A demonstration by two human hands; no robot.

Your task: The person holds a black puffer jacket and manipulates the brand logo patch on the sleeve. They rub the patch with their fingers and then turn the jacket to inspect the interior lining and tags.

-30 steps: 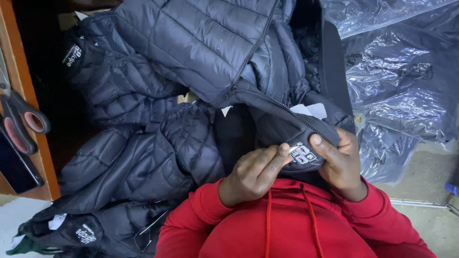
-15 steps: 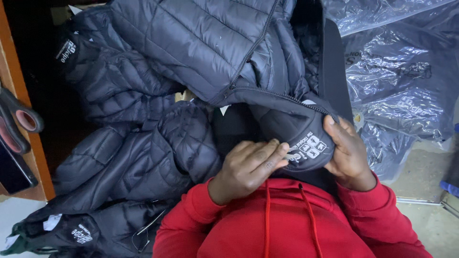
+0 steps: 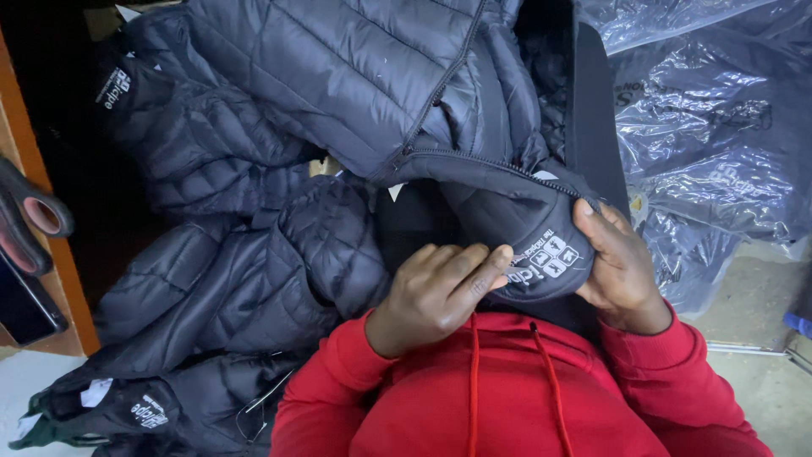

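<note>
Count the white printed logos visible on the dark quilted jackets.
3: one on the jacket panel held between both hands, one upper left, one lower left. More may be hidden in folds.

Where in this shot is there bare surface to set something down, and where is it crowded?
Bare room is scarce. A pale patch shows at bottom left beside the lowest jacket, and bare floor lies at right below the clear plastic bags. The middle is crowded: quilted dark jackets overlap, and the left hand and right hand grip one jacket's collar.
</note>
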